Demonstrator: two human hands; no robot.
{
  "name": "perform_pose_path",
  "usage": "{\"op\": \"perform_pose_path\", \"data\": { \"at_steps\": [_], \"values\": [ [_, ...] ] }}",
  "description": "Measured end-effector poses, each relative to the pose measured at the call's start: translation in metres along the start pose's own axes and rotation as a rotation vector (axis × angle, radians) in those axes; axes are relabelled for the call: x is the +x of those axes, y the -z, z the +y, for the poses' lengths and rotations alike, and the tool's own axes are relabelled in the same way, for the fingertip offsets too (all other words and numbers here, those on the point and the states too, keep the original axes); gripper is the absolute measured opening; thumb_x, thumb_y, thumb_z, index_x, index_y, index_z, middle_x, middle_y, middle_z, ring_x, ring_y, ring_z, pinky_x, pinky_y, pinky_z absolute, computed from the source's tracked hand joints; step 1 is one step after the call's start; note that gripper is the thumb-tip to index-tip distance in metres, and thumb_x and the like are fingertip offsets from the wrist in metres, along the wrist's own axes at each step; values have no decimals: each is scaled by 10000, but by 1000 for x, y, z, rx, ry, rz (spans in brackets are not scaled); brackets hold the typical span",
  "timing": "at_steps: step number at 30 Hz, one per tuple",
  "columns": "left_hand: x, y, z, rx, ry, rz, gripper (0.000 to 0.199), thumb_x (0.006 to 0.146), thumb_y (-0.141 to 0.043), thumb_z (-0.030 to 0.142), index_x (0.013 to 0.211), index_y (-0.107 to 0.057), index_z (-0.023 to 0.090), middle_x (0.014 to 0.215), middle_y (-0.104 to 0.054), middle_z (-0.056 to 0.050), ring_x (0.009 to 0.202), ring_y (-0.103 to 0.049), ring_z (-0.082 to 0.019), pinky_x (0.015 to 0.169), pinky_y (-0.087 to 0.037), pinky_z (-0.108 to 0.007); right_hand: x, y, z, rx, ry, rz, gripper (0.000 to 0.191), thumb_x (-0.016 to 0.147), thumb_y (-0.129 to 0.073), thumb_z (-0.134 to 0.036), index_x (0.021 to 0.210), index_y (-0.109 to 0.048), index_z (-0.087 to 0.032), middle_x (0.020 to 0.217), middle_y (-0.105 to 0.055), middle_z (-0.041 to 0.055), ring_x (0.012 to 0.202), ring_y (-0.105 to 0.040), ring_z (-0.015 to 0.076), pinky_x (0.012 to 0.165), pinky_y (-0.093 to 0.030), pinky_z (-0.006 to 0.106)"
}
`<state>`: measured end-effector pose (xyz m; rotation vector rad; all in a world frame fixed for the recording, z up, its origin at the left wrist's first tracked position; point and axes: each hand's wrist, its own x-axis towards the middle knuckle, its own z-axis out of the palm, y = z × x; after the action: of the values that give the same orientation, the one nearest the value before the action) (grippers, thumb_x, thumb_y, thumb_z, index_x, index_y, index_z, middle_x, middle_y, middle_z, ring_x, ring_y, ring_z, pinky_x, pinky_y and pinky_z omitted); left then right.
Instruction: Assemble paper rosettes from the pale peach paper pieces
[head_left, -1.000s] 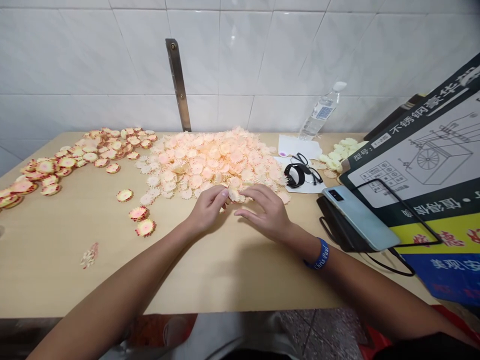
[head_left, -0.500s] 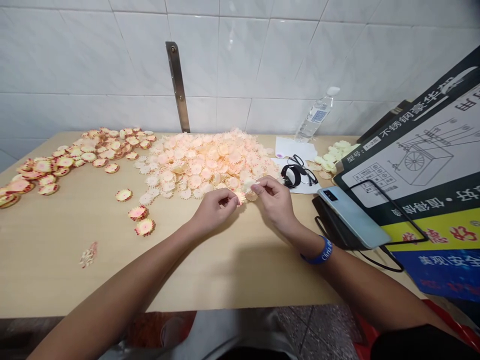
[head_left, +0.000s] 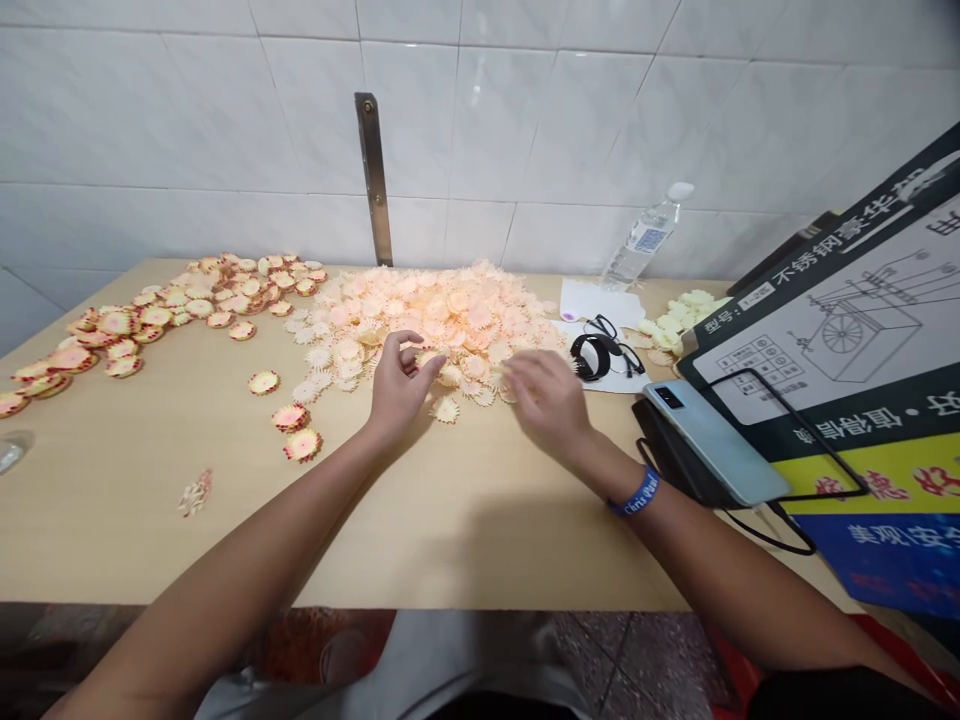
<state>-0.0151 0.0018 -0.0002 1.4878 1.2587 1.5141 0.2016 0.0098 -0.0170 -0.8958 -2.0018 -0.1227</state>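
If pinched too hard, something thin may tear

Red-edged flowers (head_left: 199, 308) lie at ten o'clock. The left hand (head_left: 397, 388) curls narrowly by a flower (head_left: 429, 356), grip unclear; the pale pile (head_left: 450, 300) sits at twelve. The right hand (head_left: 553, 405) blurs; I can't tell its hold.

"Chris Paul" on blue wristband (head_left: 634, 496), "型号", "不锈钢豪华", "美观" on printed panel (head_left: 832, 430)
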Motion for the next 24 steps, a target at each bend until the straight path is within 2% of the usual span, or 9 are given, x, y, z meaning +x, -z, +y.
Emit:
{"op": "perform_pose_path", "data": {
  "at_steps": [2,4,8,11,14,17,19,22,24],
  "values": [
    [1,-1,-1,3,11,0,223,789,-645,308,956,-524,223,596,-404,81,534,-414,-98,531,-339,-229,-3,-6,-16,127,156,-198,195,941,-510,-236,1010,-689,-206,899,-690,93,845,-622,215,766,-524,373],
    [1,-2,-1,19,12,-3,149,781,-633,279,861,-534,203,694,-525,42,606,-495,-100,570,-384,-229,-4,-13,-26,162,238,-362,201,939,-532,-291,1005,-689,-182,905,-677,104,831,-614,206,730,-525,340],
    [0,-6,-3,-81,23,-66,135,757,-559,180,773,-427,206,838,-601,4,749,-622,-130,658,-467,-251,-7,-27,-29,99,177,-449,221,955,-500,-261,922,-701,-177,898,-656,97,828,-598,190,697,-499,304],
    [0,-5,-5,-38,-19,-113,81,747,-459,117,741,-455,198,817,-596,0,742,-608,-127,673,-468,-260,-7,-30,-25,136,125,-449,253,957,-468,-202,835,-690,-185,853,-656,83,805,-595,183,693,-485,298],
    [0,-2,-5,99,-50,-189,173,753,-421,115,718,-577,181,805,-637,-26,748,-585,-142,703,-463,-278,-4,-25,-23,291,-13,-338,190,933,-498,-189,844,-665,-181,846,-656,74,797,-599,176,720,-485,303],
    [-1,-1,0,180,-67,-290,195,817,-513,234,853,-697,181,920,-700,-70,876,-619,-191,803,-479,-318,0,-20,-20,429,-223,-216,134,904,-544,-218,835,-653,-181,807,-646,48,732,-580,156,667,-461,285],
    [-3,-3,2,190,-78,-383,232,818,-601,342,949,-724,194,1017,-707,-95,953,-628,-220,821,-487,-328,1,-19,-19,497,-337,-188,138,889,-560,-251,810,-648,-181,768,-635,33,691,-562,147,617,-436,271],
    [-4,-6,0,188,-62,-463,240,793,-656,415,862,-748,204,991,-709,-103,915,-643,-220,774,-495,-318,1,-19,-17,587,-443,-189,158,871,-567,-289,784,-638,-178,739,-619,21,683,-557,143,606,-429,265],
    [-5,-7,-3,192,-23,-438,242,772,-671,425,737,-735,194,896,-704,-88,843,-642,-205,751,-487,-312,0,-20,-16,611,-463,-193,162,866,-569,-297,780,-636,-177,735,-611,18,690,-556,143,615,-432,266]
  ]
}}
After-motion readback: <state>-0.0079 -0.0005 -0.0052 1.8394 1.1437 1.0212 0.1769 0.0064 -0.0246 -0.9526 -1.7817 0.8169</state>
